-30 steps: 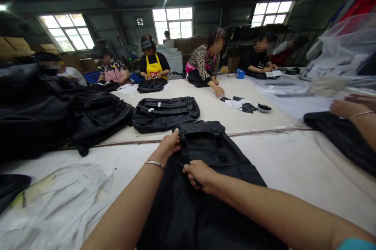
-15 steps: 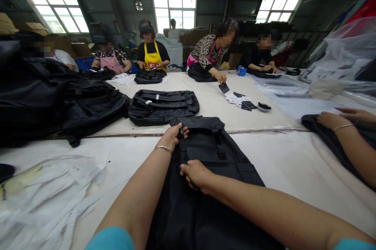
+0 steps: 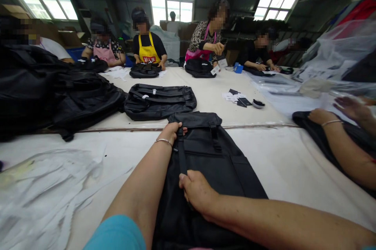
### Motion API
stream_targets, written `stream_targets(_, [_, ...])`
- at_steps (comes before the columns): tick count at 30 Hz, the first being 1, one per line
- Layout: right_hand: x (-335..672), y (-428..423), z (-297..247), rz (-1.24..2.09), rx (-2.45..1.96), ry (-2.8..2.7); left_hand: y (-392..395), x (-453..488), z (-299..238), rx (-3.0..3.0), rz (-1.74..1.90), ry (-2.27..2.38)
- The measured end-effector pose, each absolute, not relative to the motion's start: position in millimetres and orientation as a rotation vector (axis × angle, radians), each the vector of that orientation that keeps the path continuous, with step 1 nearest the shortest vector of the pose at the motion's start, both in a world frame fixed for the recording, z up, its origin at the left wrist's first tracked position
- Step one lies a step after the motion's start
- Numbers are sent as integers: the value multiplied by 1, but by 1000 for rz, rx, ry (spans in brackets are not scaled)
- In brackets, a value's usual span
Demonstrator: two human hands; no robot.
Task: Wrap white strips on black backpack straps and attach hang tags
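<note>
A black backpack (image 3: 211,168) lies flat in front of me, its top flap pointing away. My left hand (image 3: 174,129) is closed on the buckle (image 3: 180,132) of its left strap, near the flap's edge. Lower down, my right hand (image 3: 199,189) grips the same black strap (image 3: 182,156), which runs straight between the two hands. The strap's lower end is mostly hidden in my right fist. A second strap with a buckle (image 3: 216,146) hangs free on the flap's right side.
Another black bag (image 3: 161,103) lies just beyond, and black bags (image 3: 58,89) pile up at left. Clear plastic wrappers (image 3: 44,195) cover the near left. Tags (image 3: 237,97) lie at the back right. At right, a co-worker's hands (image 3: 326,119) rest on a black bag; others work across the table.
My right hand has pulled down toward me, and more strap shows between my hands. My left hand stays at the buckle. Across the table, a co-worker has lifted a tag from the pile.
</note>
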State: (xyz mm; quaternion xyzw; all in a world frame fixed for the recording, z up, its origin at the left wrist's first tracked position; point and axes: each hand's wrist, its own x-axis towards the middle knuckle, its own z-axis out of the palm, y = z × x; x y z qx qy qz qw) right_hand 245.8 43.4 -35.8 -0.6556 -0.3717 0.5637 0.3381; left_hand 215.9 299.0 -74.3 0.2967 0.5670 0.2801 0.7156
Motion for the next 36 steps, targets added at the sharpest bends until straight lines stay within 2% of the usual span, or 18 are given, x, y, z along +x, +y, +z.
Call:
stream_targets(9, [236,13,-15,1583,-1728,-887,297,203,-73,711,546,1308])
stream_targets(18, [219,-9,-23,1810,-1712,-904,299,195,-83,874,726,1453])
stream_targets(22, [239,-15,-7,1836,-1634,-1400,296,194,-68,969,762,1466])
stream_targets(26, [272,-26,31,1772,-1249,-2148,295,172,-39,1108,813,1563])
stream_targets(28, [290,-29,43,1731,-1182,-2174,284,160,-26,1279,875,1638])
stream_targets(30, [310,-26,44,1614,-1303,-2039,258,151,-18,1671,919,1644])
stream_targets(32, [335,-15,31,1400,-1497,-1848,218,145,-19,2178,808,1451])
stream_targets(36, [396,20,-12,1015,-1824,-1431,143,137,-34,2585,32,819])
